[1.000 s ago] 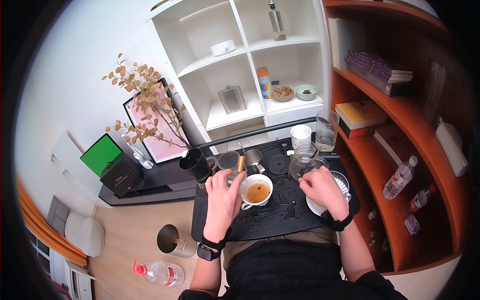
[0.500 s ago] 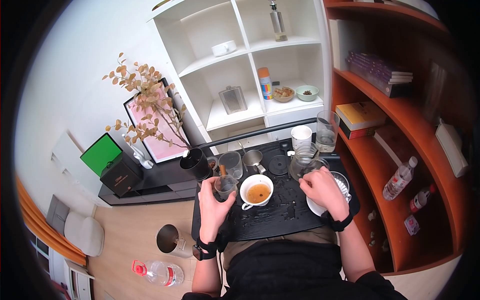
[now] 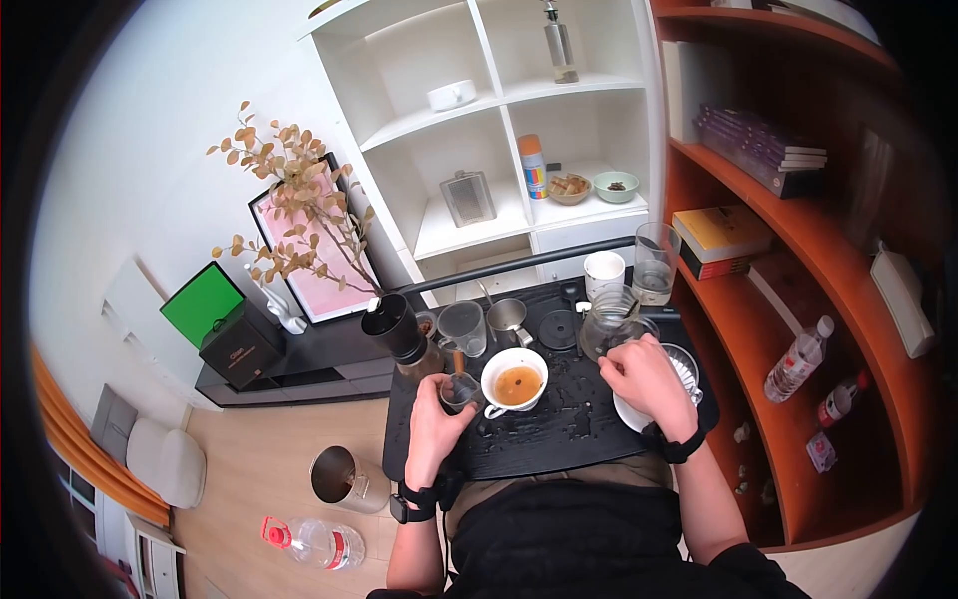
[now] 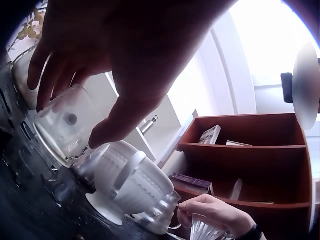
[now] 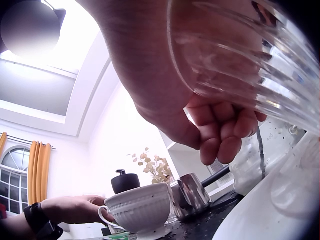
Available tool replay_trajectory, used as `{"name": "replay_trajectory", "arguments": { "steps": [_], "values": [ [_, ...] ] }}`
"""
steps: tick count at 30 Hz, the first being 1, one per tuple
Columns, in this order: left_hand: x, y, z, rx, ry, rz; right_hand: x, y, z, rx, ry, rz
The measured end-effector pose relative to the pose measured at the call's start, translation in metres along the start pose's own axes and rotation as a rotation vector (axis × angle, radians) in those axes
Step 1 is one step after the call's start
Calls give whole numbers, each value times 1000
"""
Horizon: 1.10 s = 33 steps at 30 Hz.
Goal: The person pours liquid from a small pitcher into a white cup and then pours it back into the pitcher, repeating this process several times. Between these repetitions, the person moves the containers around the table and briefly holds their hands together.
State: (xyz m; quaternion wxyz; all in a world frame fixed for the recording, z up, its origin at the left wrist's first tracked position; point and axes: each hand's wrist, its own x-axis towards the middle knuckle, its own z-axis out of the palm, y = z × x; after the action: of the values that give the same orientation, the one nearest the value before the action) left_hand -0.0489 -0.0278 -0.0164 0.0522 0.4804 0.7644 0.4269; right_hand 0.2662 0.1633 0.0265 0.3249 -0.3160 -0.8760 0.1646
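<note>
My left hand grips a small glass cup with a wooden handle, thumb on one side and fingers on the other. In the left wrist view this cup is low over the wet black tray. Just right of it stands a white ribbed teacup with brown liquid inside. My right hand hangs loosely curled beside a glass jug, with nothing visible between its fingers. Under its wrist are a ribbed clear glass piece and a white saucer.
Along the tray's back are a black grinder, a clear beaker, a metal pitcher, a white cup and a tall glass. A metal bin and a water bottle are on the floor.
My left hand has moved the small glass cup from above the teacup leftward and down toward the tray. The right hand stays in place.
</note>
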Motion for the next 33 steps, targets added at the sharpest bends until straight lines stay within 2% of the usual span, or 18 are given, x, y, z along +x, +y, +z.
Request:
{"name": "replay_trajectory", "arguments": {
  "steps": [4, 13, 15, 21, 25, 33],
  "values": [
    [0, -10, 10, -12, -36, 0, 0, 1, -1, 14, 5, -6],
    [-6, 5, 2, 60, -91, 20, 0, 1, 0, 6, -7, -7],
    [-7, 9, 1, 103, -38, 139, 0, 0, -1, 3, -8, -5],
    [-5, 42, 6, -7, -35, 178, 0, 0, 1, -9, 1, -19],
    [-4, 52, 25, 196, -40, 359, 0, 2, 2, 2, 13, -23],
    [1, 63, 31, 242, -54, 360, 0, 2, 0, 9, 10, -20]
  ]
}}
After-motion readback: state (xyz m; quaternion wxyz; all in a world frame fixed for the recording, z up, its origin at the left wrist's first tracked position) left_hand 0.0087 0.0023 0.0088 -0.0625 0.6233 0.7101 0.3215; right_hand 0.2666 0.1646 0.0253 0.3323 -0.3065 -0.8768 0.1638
